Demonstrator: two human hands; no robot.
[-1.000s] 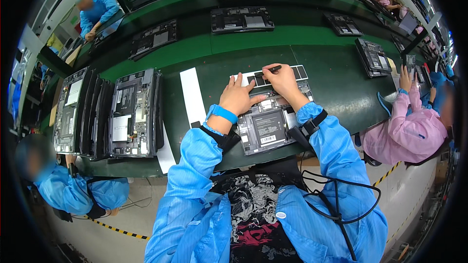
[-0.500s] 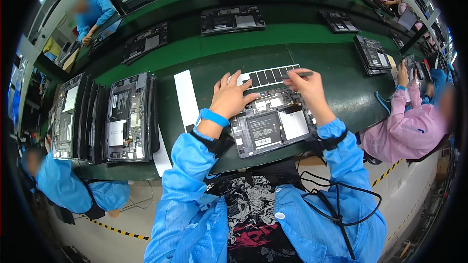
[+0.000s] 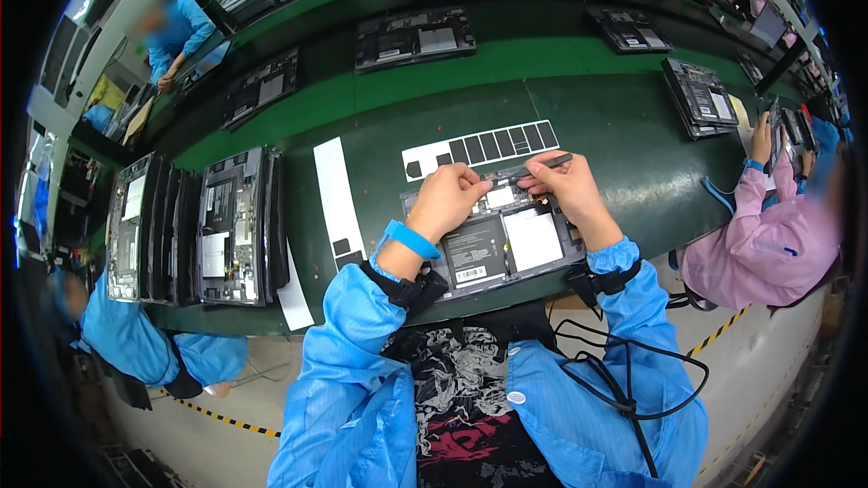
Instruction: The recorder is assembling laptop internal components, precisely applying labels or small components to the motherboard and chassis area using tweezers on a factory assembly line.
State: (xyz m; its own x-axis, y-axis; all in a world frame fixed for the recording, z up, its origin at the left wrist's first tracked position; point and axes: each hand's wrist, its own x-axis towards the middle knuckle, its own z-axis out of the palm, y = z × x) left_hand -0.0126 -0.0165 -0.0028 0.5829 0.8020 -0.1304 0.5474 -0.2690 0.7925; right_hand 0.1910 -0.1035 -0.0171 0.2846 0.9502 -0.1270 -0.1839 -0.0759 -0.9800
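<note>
An opened tablet (image 3: 533,239) lies in front of me on the green table, its circuit board, dark battery and a white panel exposed. My right hand (image 3: 565,188) grips thin dark tweezers (image 3: 559,161), their tip down at the tablet's far edge. Over the upper left of the board is my left hand (image 3: 443,201), thumb and fingers pinched together; whatever is between them is too small to make out. Just beyond the tablet is a white sheet (image 3: 488,145) of black adhesive pieces, with bare white spots at its left part.
Upright stacks of opened tablets (image 3: 231,226) stand on the left, beside a white strip (image 3: 336,190) bearing black pieces. More opened tablets (image 3: 416,39) rest across the table. A tablet stack (image 3: 698,99) sits at right, near a co-worker in pink (image 3: 759,235). Black cable (image 3: 624,380) hangs by my right arm.
My left hand has left the sheet and come back over the tablet, its spread fingers now pinched. My right hand has brought the tweezers from the sheet down to the tablet's far edge.
</note>
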